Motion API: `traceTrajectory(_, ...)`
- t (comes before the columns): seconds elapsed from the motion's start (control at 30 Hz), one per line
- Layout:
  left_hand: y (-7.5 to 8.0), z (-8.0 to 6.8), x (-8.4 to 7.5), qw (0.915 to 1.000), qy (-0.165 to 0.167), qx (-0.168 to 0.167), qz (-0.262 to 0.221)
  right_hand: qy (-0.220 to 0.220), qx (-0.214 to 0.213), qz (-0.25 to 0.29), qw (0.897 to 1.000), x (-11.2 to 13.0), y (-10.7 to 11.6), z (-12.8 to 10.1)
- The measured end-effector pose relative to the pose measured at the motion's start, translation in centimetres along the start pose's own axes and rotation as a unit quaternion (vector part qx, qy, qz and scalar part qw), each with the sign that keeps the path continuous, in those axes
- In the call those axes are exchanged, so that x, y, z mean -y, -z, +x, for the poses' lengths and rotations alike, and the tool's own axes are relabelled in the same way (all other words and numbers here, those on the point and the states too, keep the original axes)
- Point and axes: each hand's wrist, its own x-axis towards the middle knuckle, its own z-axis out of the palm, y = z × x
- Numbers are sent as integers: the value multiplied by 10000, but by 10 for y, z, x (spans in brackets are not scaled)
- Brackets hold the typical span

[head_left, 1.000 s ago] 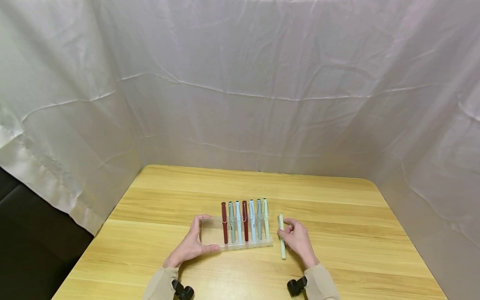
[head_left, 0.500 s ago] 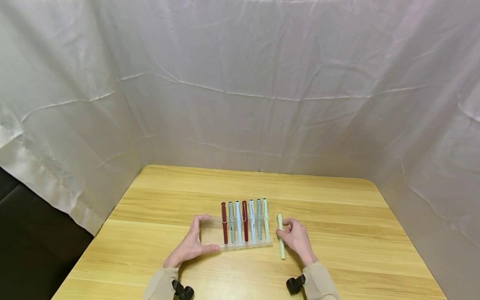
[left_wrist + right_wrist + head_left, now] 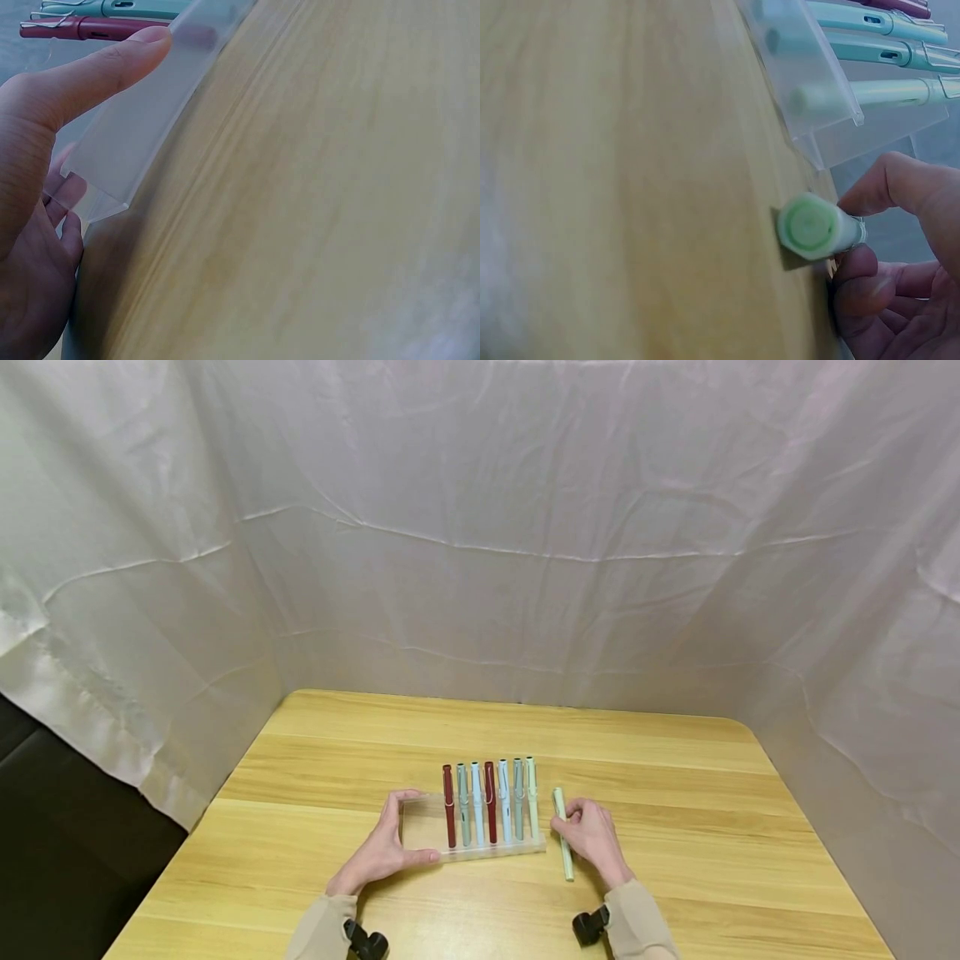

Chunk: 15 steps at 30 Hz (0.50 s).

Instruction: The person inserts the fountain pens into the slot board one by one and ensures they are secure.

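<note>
My right hand (image 3: 592, 837) has its fingers (image 3: 889, 187) curled onto the pale green pen (image 3: 562, 835), thumb and fingertips pinching the barrel where it lies flat on the desk (image 3: 675, 827). In the right wrist view I see the pen's round end (image 3: 807, 223) facing the camera, with the fingers closed against its side just behind it. The pen sits just to the right of the clear pen tray (image 3: 423, 827), roughly parallel to the pens in it and apart from the tray's wall.

My left hand (image 3: 381, 847) grips the left end of the same tray, thumb (image 3: 90, 71) laid along its near edge and the other fingers wrapped over the far edge, so the fingers are clamped on the tray. The left wrist view shows the frosted wall (image 3: 142, 135) pressed against my thumb.

Inside the tray I count 7 pens lying side by side toward its right end: 2 dark red pens (image 3: 448, 817), the rest light blue, teal and pale green (image 3: 531, 806). The tray's left part holds none.

Behind the tray the desk runs back to a creased white cloth backdrop (image 3: 480, 543).
</note>
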Motion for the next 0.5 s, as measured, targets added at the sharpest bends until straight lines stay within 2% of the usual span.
traceTrajectory(0.27,-1,0,0,10000,3,-13,-23,-210,58,136,9997,2,3,-1)
traceTrajectory(0.5,-1,1,1,10000,-7,-5,-54,-212,2,362,9991,2,4,-3)
